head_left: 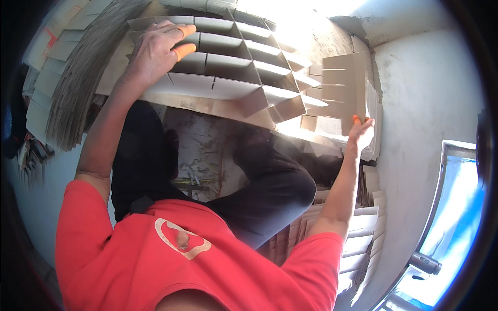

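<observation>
My left hand, fingers parted, lies over the cardboard divider grid, seemingly steadying it; my right hand pinches a slotted cardboard sheet nearby, clear of its slots.

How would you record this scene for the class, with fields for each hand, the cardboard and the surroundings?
left hand: over the left part of the cardboard grid; grip unclear
right hand: at the near edge of a slotted brown sheet; grip unclear
finger covers: orange, on both hands
cardboard grid: crossed strips forming open cells
surroundings: stacked cardboard at left, pale wall at right
</observation>
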A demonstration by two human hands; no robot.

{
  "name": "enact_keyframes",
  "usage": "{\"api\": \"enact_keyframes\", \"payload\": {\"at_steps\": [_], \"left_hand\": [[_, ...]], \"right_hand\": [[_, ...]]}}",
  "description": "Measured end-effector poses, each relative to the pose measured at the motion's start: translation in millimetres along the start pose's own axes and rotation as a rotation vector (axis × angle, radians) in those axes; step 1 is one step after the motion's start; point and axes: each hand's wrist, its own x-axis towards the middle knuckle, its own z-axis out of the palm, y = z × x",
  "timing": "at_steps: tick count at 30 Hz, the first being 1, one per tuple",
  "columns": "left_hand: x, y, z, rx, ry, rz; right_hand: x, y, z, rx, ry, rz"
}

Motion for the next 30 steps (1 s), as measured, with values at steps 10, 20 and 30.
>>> {"api": "enact_keyframes", "payload": {"at_steps": [10, 20, 30], "left_hand": [[-39.6, 19.0, 12.5, -0.110, -0.206, 0.004], [-58.7, 4.2, 48.3, -0.180, -0.084, 0.100], [-53.6, 2.6, 46.6, -0.169, -0.186, 0.022]], "right_hand": [[-49.8, -174.0, -155.9, 0.989, -0.205, -0.355], [-100.8, -248.8, -133.1, 0.768, -0.299, -0.717], [-113.9, -274.6, -122.6, 0.732, -0.486, -0.700]]}}
